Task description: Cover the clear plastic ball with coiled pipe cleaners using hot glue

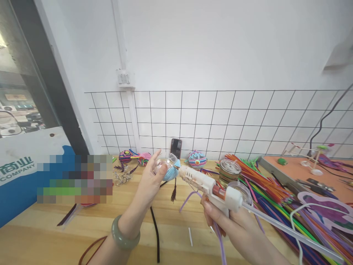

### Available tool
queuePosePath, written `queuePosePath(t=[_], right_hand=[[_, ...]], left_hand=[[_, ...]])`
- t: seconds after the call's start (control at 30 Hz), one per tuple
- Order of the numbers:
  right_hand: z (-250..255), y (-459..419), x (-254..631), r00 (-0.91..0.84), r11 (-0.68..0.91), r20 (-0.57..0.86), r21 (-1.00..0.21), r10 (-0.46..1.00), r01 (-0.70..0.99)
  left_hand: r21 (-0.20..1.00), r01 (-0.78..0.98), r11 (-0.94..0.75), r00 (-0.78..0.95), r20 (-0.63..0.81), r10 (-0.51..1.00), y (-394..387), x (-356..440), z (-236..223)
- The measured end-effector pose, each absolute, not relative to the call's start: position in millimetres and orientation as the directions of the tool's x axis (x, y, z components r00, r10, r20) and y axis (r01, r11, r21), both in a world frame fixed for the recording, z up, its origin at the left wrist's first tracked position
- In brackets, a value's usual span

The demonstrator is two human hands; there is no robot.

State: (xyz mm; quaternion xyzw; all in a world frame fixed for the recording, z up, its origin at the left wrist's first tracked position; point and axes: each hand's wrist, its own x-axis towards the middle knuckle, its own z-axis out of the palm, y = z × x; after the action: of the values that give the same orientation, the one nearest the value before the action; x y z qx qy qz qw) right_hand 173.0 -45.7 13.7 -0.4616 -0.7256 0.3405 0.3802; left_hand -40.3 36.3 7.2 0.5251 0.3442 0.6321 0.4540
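Observation:
My left hand (156, 171), with a green bangle (125, 237) on its wrist, grips a clear plastic ball (168, 159) partly covered in light blue pipe cleaner (171, 172). A dark tassel (173, 192) hangs below the ball. In my right hand (223, 217) is a white hot glue gun (202, 181), its nozzle at the blue edge of the ball; whether it touches, I cannot tell. A long clear glue stick (289, 232) sticks out of its back. A purple pipe cleaner (220, 243) hangs beneath my right hand.
Bundled pipe cleaners (264, 180) cover the right side beside a glass jar (230, 171). A phone (176, 147) leans on the wall near a finished-looking striped ball (196, 159). A black strip (155, 233) lies on the wooden table (176, 254). A white cable (293, 221) crosses at right.

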Motion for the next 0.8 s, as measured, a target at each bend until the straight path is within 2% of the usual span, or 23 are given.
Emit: queuePosePath(t=[0.23,0.63,0.8], right_hand=[[13.3,-43.2,173.9,-0.328,0.371,0.244,-0.831,0.913,0.414],[5.0,-38.4,179.4,-0.274,0.285,0.209,-0.918,0.939,0.275],[4.9,-36.6,178.0,-0.179,0.337,0.289,-0.864,0.94,0.374]], left_hand=[[0.918,-0.196,-0.344,-0.05,0.341,0.939,36.4,-40.6,6.6],[0.923,-0.224,-0.312,-0.051,0.308,0.95,35.9,-41.8,7.5],[0.927,-0.224,-0.3,-0.098,0.285,0.954,37.3,-43.6,8.7]])
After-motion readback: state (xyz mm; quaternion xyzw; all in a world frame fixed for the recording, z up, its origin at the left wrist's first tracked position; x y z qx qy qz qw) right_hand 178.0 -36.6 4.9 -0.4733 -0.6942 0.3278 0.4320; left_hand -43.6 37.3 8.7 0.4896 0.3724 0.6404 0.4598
